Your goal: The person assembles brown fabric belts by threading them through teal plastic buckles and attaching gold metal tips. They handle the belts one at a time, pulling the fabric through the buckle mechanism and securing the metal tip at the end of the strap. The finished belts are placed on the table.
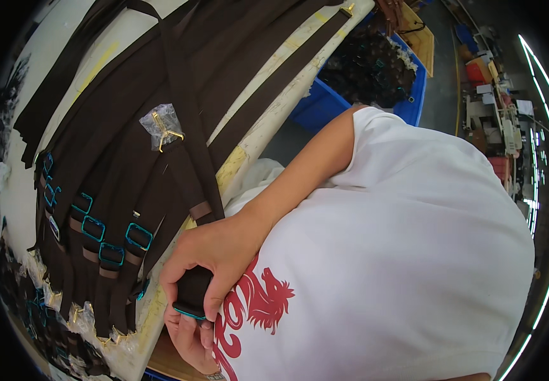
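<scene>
Both right hand and partly hidden left hand pinch a dark strap at its teal buckle, seen edge-on, beside the counter's near edge.

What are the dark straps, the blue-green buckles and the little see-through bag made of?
Dark straps: probably woven fabric, matte, since they bend and overlap softly; fibre unclear.
Blue-green buckles: likely metal with a glossy coloured coating, judging by their bright sheen, though shiny plastic is possible.
See-through bag: apparently thin, clear plastic film, glossy with crinkled highlights.
</scene>
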{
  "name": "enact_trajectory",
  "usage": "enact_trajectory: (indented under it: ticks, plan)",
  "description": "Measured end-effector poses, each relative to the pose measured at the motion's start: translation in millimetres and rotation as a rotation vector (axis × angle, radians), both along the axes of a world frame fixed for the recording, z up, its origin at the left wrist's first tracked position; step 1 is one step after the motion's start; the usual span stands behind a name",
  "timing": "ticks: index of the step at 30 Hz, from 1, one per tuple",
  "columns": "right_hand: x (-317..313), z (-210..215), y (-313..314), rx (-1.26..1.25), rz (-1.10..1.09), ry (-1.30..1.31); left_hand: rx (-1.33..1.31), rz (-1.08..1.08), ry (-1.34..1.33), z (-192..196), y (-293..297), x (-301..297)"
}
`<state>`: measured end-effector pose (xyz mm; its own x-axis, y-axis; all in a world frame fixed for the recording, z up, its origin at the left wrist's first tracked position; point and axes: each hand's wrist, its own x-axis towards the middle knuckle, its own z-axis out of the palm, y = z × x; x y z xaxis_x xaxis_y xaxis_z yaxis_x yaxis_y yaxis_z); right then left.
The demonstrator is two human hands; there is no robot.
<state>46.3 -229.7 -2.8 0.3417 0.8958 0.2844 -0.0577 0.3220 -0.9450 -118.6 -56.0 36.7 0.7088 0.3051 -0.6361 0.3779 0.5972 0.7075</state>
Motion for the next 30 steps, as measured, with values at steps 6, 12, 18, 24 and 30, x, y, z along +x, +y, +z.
enact_trajectory:
  ticks: [6,12,18,24,30]
  plan:
    - [1.4,-1.9,1.9,-0.046,-0.021,0.036,0.305,-0.417,-0.017,13.2,19.6,9.2]
    - [4.6,-0.1,5.2,-0.186,-0.013,0.074,0.585,-0.392,-0.03,27.6,0.3,20.9]
    - [6.1,1.9,9.7,-0.15,-0.045,0.108,0.976,-0.419,-0.136,40.8,20.9,33.2]
    - [6.7,3.1,9.5,-0.172,0.072,0.135,1.136,-0.671,-0.476,43.5,25.2,45.0]
    - [10.1,8.3,10.9,-0.171,0.217,0.06,0.966,-0.713,-0.623,56.8,20.2,63.9]
